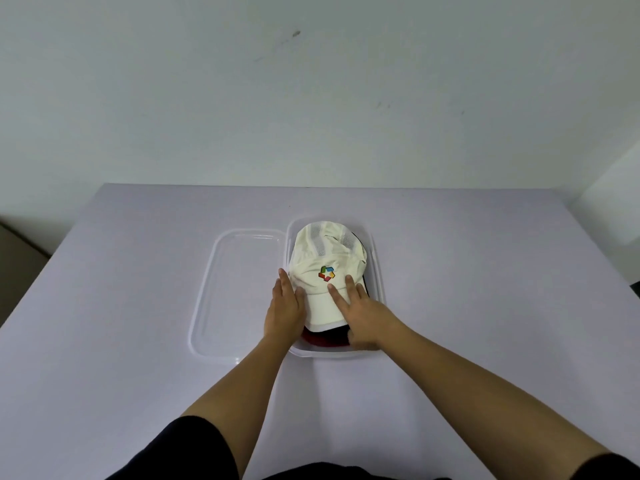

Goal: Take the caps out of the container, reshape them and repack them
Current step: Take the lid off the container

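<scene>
A clear plastic container (378, 268) stands on the table, right of centre. On top of the stack inside lies a cream cap (329, 252) with a colourful logo, its brim toward me. Under it show the brims of a dark cap (332, 335) and a red cap (317, 342). My left hand (284, 308) lies flat on the cream cap's left side, fingers extended along the crown. My right hand (360, 315) rests on the right side of the brim, two fingers spread on top and the thumb low by the dark brim. Neither hand clearly grips it.
The container's clear lid (207, 306) lies flat on the pale lilac table (121, 306), touching the container's left side. A white wall rises behind the table's far edge. A white box (613, 202) stands at the far right.
</scene>
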A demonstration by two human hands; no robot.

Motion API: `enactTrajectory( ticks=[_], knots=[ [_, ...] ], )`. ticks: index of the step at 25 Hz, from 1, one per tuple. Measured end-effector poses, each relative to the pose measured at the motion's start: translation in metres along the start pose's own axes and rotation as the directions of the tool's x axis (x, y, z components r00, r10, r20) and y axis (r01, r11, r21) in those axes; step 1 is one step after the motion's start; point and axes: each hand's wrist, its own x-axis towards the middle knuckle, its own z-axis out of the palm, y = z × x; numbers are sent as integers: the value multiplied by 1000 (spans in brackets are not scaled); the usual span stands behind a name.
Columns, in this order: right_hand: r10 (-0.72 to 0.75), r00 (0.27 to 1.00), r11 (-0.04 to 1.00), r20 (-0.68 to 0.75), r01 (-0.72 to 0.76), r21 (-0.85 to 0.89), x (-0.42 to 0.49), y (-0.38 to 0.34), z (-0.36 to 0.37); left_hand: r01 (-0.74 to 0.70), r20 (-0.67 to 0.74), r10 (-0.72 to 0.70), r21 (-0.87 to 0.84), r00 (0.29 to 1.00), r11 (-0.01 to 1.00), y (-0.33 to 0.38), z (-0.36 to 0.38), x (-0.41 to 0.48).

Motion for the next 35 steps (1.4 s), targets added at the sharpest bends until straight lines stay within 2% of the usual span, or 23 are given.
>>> enactTrajectory(
  ticks=[3, 4, 6, 8, 10, 11, 14, 17, 19, 20, 22, 24, 28, 33, 35],
  knots=[
    [28, 975, 999, -219, -21, 33, -9, -3, 8, 15, -99, 3, 171, 995, 985, 5, 1, 0],
    [18, 945, 999, -328, -1, 52, -11, -3, 12, 3, -140, 18, 149, 990, 989, 12, 0, -2],
    [0, 862, 997, -507, 42, 71, -11, 4, 20, -43, -181, 35, -39, 983, 998, 32, -3, -1],
    [-47, 764, 992, -644, 109, 58, -13, 11, 24, -20, -200, -33, -258, 979, 966, 58, -9, 2],
    [-71, 650, 992, -757, 124, 13, -15, 19, 21, 28, -170, -95, -360, 981, 933, 83, -19, 11],
    [-40, 600, 995, -799, 98, 23, -15, 26, 21, 19, -161, -80, -350, 984, 937, 95, -23, 16],
    [104, 503, 987, -858, 52, 151, -17, 49, 15, -151, -229, 101, -214, 968, 965, 139, -24, 27],
    [267, 381, 955, -885, 17, 296, -14, 74, 11, -354, -322, 294, -149, 900, 923, 189, -6, 30],
    [401, 316, 910, -860, -26, 415, -12, 99, 10, -457, -312, 402, -126, 861, 880, 219, 16, 35],
    [458, 306, 884, -834, -56, 465, -10, 115, 13, -479, -279, 432, -125, 858, 869, 230, 29, 41],
    [531, 348, 842, -772, -114, 528, -6, 148, 28, -476, -182, 451, -128, 874, 870, 240, 60, 60],
    [557, 424, 823, -714, -166, 544, -2, 176, 50, -449, -78, 443, -93, 893, 889, 239, 93, 79],
    [544, 565, 820, -620, -203, 535, 2, 205, 91, -414, 71, 411, 26, 909, 910, 221, 141, 98],
    [499, 772, 793, -393, -224, 567, 13, 223, 105, -328, 260, 286, 132, 922, 936, 199, 164, 119],
    [496, 781, 804, -379, -248, 541, 17, 227, 98, -334, 260, 296, 119, 919, 935, 202, 160, 122]
  ],
)
